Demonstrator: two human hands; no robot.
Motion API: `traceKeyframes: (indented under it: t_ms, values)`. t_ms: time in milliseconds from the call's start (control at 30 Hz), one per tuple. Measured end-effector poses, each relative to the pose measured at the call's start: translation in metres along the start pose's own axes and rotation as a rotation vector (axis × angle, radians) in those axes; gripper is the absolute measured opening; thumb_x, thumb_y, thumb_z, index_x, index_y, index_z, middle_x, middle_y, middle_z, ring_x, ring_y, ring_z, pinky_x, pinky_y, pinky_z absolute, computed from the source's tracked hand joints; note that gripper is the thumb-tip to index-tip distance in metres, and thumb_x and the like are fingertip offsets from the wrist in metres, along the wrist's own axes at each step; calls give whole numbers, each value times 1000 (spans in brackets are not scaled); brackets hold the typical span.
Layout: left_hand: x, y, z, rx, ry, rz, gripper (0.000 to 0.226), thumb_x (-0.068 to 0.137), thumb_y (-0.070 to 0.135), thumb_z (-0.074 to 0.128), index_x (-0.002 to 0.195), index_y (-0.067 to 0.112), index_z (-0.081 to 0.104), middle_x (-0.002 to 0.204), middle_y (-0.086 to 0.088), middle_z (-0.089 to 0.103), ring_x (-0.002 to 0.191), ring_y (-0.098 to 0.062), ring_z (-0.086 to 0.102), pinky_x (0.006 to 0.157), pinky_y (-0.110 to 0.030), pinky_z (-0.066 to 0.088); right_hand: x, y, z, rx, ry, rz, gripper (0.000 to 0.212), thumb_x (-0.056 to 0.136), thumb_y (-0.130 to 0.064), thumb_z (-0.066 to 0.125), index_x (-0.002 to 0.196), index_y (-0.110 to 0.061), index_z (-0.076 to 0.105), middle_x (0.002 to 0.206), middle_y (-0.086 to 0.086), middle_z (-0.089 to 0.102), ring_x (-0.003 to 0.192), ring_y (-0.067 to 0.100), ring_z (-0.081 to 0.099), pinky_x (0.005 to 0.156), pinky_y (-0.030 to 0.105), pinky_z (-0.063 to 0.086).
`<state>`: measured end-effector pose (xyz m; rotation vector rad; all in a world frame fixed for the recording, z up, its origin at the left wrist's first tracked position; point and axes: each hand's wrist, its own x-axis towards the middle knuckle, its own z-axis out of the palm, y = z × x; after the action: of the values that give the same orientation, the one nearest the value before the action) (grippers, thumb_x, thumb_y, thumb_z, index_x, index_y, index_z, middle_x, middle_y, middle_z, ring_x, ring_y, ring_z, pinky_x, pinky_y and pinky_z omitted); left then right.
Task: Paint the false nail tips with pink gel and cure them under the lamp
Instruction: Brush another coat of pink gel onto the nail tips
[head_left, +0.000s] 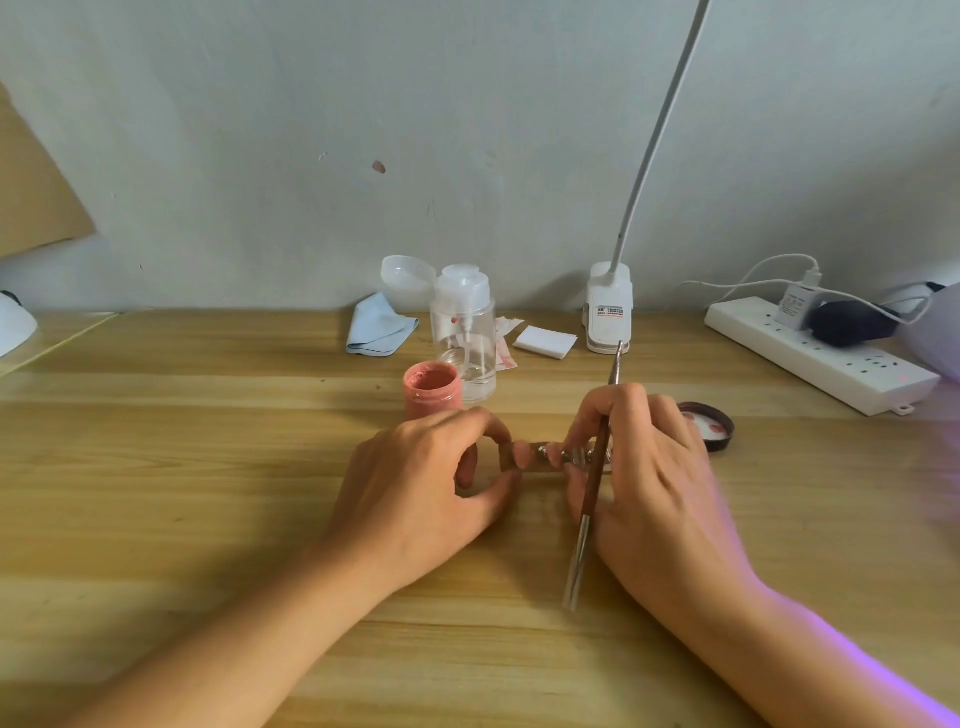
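Both hands meet low over the wooden table (208, 467). Left hand (431, 488): fingers curled, pinching the left end of the brown nail holder (535, 461). Right hand (654, 467): fingers curled round the brush (591, 499), fingertips touching the holder. The open pink gel jar (432, 389) stands just behind. The print on the clip lamp label (609, 313) is illegible.

Pale wooden desk (208, 467), supplies gathered along its far centre.
An open pink gel jar (432, 388) touches a clear pump bottle (464, 338); blue cloth (379, 327) left, white pads (545, 342) and clip lamp base (608, 314) right, power strip (821, 356) far right, jar lid (712, 425) below it.
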<state>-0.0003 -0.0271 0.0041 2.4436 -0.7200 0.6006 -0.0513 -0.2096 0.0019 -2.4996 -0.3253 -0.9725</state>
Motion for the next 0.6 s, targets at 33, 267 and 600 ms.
traceKeyframes:
  t_ms: [33, 267, 600]
  values:
    - [0, -1, 0, 3, 0, -8, 17, 77, 48, 72, 89, 40, 65, 65, 13, 53, 63, -4, 54, 53, -24, 44, 0, 0, 0, 0, -1, 6, 45, 73, 4, 73, 97, -19, 43, 84, -16, 53, 86, 14, 43, 75, 31, 33]
    - [6, -6, 5, 12, -50, -128, 27, 80, 62, 58, 89, 39, 68, 74, 17, 59, 68, -3, 55, 57, -25, 41, 0, -1, 1, 14, 21, 26, 44, 73, 2, 74, 97, -19, 44, 86, -14, 55, 86, 13, 43, 77, 29, 31]
    - [7, -7, 1, 136, 54, -87, 24, 81, 55, 69, 78, 32, 63, 71, 19, 62, 66, -2, 57, 54, -24, 40, 1, -2, 2, 25, 58, 31, 47, 74, -22, 83, 99, -19, 43, 84, -16, 59, 83, 20, 56, 75, 42, 41]
